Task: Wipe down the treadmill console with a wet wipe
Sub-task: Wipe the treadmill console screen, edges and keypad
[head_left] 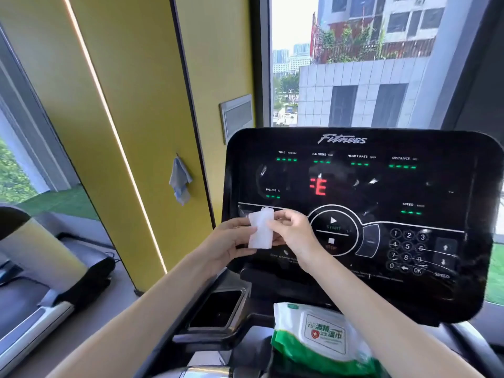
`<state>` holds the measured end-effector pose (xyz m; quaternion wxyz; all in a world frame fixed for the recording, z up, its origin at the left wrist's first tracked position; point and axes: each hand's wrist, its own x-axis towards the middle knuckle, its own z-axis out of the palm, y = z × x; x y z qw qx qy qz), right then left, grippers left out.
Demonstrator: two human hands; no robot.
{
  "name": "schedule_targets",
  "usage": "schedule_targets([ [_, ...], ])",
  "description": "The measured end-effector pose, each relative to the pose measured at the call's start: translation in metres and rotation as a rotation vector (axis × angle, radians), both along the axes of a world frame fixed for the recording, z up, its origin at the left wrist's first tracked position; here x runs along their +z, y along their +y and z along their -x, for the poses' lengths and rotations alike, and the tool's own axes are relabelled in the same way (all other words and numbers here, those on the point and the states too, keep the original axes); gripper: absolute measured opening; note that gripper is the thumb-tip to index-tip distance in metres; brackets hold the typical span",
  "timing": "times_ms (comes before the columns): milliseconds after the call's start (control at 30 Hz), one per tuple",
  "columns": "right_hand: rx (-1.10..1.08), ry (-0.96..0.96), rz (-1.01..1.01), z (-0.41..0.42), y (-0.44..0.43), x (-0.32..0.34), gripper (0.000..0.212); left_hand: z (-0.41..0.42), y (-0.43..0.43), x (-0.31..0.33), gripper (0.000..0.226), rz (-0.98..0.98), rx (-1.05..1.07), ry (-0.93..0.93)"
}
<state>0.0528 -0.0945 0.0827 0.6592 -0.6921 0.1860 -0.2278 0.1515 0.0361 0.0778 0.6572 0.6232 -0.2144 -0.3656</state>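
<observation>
Now both hands pinch the folded wipe (261,228), left hand (231,238) and right hand (293,230), in front of the console's (354,186) lower left. Looks like unfolding; next, spread it flat and press it to the panel.

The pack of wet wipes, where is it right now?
In the head view, the pack of wipes lies bottom centre, on the ledge below the console, under the right forearm.
</observation>
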Motion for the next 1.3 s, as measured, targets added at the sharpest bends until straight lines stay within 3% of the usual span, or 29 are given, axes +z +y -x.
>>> schedule_targets([
  [167,0.032,-0.05,-0.079,0.001,-0.006,0.0,0.016,0.003,-0.019,-0.003,0.025,0.029,0.003,0.061],
  [300,-0.037,-0.052,0.027,0.001,-0.014,0.007,0.023,0.001,-0.029,0.0,0.018,-0.013,0.063,-0.122],
  [433,-0.062,-0.053,0.112,-0.001,-0.025,0.016,0.001,0.003,-0.036,0.009,0.01,-0.048,0.064,-0.268],
  [467,-0.063,-0.051,0.093,-0.002,-0.026,0.018,0.004,0.003,-0.038,0.01,0.01,-0.03,0.103,-0.27],
  [633,-0.071,-0.068,-0.096,-0.011,-0.023,0.022,0.006,0.001,-0.043,0.011,0.023,0.2,0.107,-0.025],
  [667,-0.078,-0.056,-0.049,-0.014,-0.022,0.019,0.006,0.0,-0.044,0.012,0.022,0.247,0.135,0.02],
  [733,-0.182,-0.033,0.312,-0.016,-0.022,0.011,0.006,-0.008,-0.046,0.019,0.017,0.302,0.283,0.038],
  [767,-0.259,-0.035,0.558,-0.016,-0.023,0.008,0.005,-0.017,-0.047,0.025,0.014,0.281,0.393,-0.033],
  [833,-0.404,-0.07,1.011,-0.014,-0.028,0.002,0.008,-0.038,-0.048,0.043,0.012,0.112,0.595,-0.415],
  [900,-0.455,-0.053,1.28,-0.013,-0.035,0.0,0.024,-0.052,-0.054,0.064,0.016,-0.065,0.733,-0.818],
  [933,-0.46,-0.001,1.358,-0.013,-0.038,-0.001,0.031,-0.056,-0.058,0.072,0.014,-0.107,0.769,-0.929],
  [1100,-0.467,0.169,1.514,-0.011,-0.049,0.001,0.053,-0.06,-0.095,0.071,0.01,-0.243,0.773,-1.234],
  [1200,-0.455,0.211,1.576,-0.008,-0.058,0.003,0.061,-0.04,-0.117,0.045,0.029,-0.234,0.567,-1.5],
  [1300,-0.438,0.236,1.623,-0.006,-0.068,0.0,0.065,-0.031,-0.115,0.023,0.024,-0.117,0.348,-1.582],
])
